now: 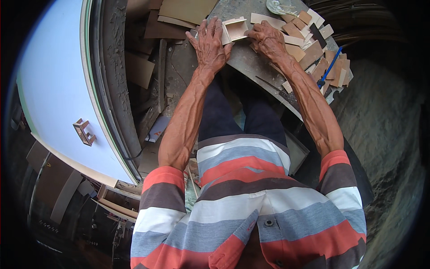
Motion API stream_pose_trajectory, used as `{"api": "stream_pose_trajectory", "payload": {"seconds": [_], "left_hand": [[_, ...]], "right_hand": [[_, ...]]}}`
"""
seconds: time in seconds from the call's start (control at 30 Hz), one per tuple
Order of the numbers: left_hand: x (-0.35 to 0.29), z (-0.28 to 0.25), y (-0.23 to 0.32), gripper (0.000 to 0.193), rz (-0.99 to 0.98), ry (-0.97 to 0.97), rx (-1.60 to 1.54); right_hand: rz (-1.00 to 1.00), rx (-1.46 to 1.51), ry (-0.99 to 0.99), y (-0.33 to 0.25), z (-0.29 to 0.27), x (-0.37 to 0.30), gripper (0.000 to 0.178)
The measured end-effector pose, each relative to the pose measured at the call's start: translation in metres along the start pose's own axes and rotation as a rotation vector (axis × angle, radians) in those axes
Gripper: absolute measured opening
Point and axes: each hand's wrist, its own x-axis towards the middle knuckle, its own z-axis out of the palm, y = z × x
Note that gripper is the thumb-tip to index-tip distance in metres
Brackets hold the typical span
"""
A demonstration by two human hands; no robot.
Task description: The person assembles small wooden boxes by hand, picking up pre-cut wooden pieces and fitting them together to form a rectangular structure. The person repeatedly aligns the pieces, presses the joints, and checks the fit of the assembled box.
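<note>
A small pale wooden box frame (236, 29) with raised edges lies on the grey worktable (244, 56) between my two hands. At its left end, my left hand (209, 47) lies flat with the fingers stretched out and the thumb close to the box's near side. My right hand (268, 41) is closed at the box's right end, its fingers curled and the fingertips against or very near the edge. Whatever those fingers pinch is hidden. A pale strip of wood (262, 19) lies just beyond my right hand.
Many small wood offcuts (313, 54) are heaped right of my right hand, with a blue-handled tool (331, 67) across them. A crumpled plastic bag (280, 6) sits at the back. Left stands a large white panel (58, 80) bearing a small wooden frame piece (84, 132). Brown boards (183, 10) lie behind.
</note>
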Motion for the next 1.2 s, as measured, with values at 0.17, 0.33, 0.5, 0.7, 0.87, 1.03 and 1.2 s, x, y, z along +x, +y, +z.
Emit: {"api": "stream_pose_trajectory", "payload": {"seconds": [0.17,0.33,0.5,0.7,0.87,1.03,1.2], "left_hand": [[0.000,0.000,-0.001,0.079,0.006,-0.009,0.015],[0.003,-0.002,-0.001,0.082,0.016,-0.038,0.053],[0.002,-0.005,-0.003,0.092,0.001,-0.096,0.058],[0.000,-0.011,-0.001,0.101,0.002,-0.076,0.002],[-0.003,-0.017,-0.002,0.099,0.084,0.006,-0.235],[-0.011,-0.036,0.018,0.097,0.049,0.069,-0.274],[-0.020,-0.054,0.038,0.096,0.045,0.152,-0.238]], "right_hand": [[0.007,0.016,0.023,-0.002,0.004,0.001,0.011],[0.126,0.019,-0.001,-0.009,-0.004,-0.003,0.023],[0.339,0.210,0.088,-0.021,-0.036,-0.020,0.033],[0.555,0.352,0.141,-0.025,-0.033,-0.036,0.029],[0.834,0.722,0.134,-0.050,-0.015,-0.033,0.043],[1.080,1.272,0.194,-0.096,-0.020,-0.030,0.095],[0.989,1.585,0.237,-0.124,-0.018,-0.030,0.113]]}}
